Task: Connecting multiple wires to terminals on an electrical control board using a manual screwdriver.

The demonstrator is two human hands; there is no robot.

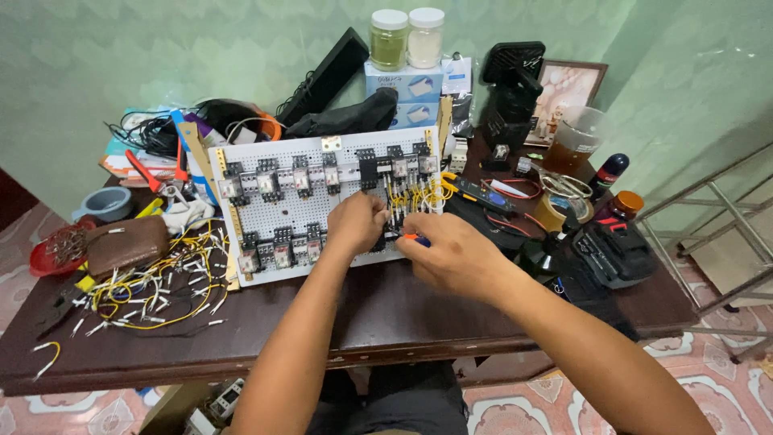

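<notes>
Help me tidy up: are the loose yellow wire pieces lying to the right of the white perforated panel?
No, the loose yellow wire pieces lie on the dark wooden table left of the white perforated panel.

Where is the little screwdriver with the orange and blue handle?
In the head view, the screwdriver is in the right hand, at the white board's lower right, beside the left hand.

dark wooden table (386, 318), white perforated panel (310, 211), loose wires (157, 282)
</notes>
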